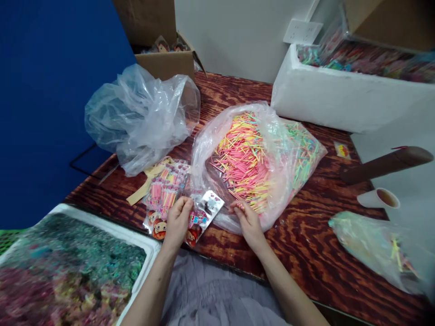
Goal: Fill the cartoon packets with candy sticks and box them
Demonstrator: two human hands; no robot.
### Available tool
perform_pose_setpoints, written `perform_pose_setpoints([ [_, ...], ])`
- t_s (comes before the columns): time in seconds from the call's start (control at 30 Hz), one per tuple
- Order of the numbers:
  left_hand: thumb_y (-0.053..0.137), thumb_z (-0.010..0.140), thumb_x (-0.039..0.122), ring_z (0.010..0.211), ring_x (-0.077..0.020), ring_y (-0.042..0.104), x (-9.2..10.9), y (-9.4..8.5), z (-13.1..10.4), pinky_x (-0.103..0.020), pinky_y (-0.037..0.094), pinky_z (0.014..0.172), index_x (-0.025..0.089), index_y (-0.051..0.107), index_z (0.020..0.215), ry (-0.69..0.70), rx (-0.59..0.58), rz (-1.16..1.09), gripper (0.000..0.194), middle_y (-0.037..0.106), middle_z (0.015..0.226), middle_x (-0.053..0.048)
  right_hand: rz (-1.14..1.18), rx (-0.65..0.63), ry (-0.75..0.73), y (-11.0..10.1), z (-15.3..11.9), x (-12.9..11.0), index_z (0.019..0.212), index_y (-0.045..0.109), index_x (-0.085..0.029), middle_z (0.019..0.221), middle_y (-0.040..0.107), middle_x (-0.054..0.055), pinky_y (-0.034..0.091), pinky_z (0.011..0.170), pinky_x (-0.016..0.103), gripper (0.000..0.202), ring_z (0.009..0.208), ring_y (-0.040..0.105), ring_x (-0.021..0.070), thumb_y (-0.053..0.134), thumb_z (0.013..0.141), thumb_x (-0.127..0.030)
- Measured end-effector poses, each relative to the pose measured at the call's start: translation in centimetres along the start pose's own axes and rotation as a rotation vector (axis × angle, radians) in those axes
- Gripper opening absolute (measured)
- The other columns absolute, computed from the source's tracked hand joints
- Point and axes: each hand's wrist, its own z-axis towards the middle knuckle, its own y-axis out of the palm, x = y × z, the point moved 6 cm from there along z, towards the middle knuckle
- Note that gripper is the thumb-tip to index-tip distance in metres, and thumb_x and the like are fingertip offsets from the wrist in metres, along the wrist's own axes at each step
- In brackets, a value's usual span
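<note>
My left hand (179, 222) is closed, thumb on top, on the edge of a silver printed pouch (213, 203) with a cartoon face. My right hand (249, 222) pinches a small bunch of thin sticks (240, 206), whose pink ends show at the fingertips. Just beyond it, a large clear plastic bag (210, 136) lies wide open, full of loose pink, yellow and green sticks (246, 158). Beside my left hand are several printed packets (163, 194) with bundles of sticks in their windows. The fingers partly hide the pouch.
A crumpled clear bag (146, 122) and a cardboard box (166, 64) stand at the back left. White foam boxes with colourful contents sit at front left (149, 246) and back right (340, 97). At right are a brown tube (384, 165), a paper cup (370, 198) and another plastic bag (370, 244).
</note>
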Motion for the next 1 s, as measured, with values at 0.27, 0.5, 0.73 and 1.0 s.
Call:
perform_pose_setpoints([
  [0.27, 0.065, 0.079, 0.044, 0.057, -0.0090, 0.045, -1.2, -0.5, -0.2, -0.019, 0.035, 0.054, 0.017, 0.061, 0.074, -0.035, -0.007, -0.036, 0.028, 0.051, 0.062, 0.005, -0.921, -0.047, -0.004, -2.9, 2.8, -0.7, 0.091, 0.055, -0.017, 0.088, 0.061, 0.008, 0.038, 0.070, 0.030, 0.023, 0.080, 0.056, 0.0215, 0.034, 0.091, -0.010],
  [0.5, 0.065, 0.081, 0.044, 0.058, -0.0088, 0.046, -1.7, -1.3, -0.5, -0.018, 0.036, 0.054, 0.016, 0.062, 0.077, -0.059, 0.002, -0.066, 0.028, 0.052, 0.063, 0.005, -1.213, -0.257, 0.132, -1.7, 2.6, -0.1, 0.103, 0.058, -0.013, 0.099, 0.065, 0.013, 0.038, 0.068, 0.028, 0.020, 0.088, 0.064, 0.0226, 0.041, 0.093, -0.010],
  [0.73, 0.064, 0.081, 0.044, 0.057, -0.0083, 0.043, -1.4, -0.1, -0.5, -0.018, 0.035, 0.053, 0.017, 0.059, 0.074, -0.065, -0.054, -0.076, 0.028, 0.050, 0.064, 0.005, -1.313, -0.350, 0.140, -0.4, 3.3, -1.1, 0.107, 0.060, -0.008, 0.102, 0.066, 0.018, 0.042, 0.070, 0.032, 0.029, 0.092, 0.066, 0.0281, 0.036, 0.091, -0.003],
  [1.0, 0.064, 0.080, 0.044, 0.058, -0.0093, 0.043, -0.8, -0.5, -0.9, -0.019, 0.035, 0.054, 0.017, 0.060, 0.073, -0.040, -0.042, -0.056, 0.029, 0.050, 0.064, 0.004, -0.969, -0.331, 0.149, -2.4, 4.5, -0.5, 0.088, 0.059, -0.016, 0.085, 0.067, 0.009, 0.044, 0.069, 0.031, 0.011, 0.082, 0.064, 0.0236, 0.048, 0.088, -0.018],
])
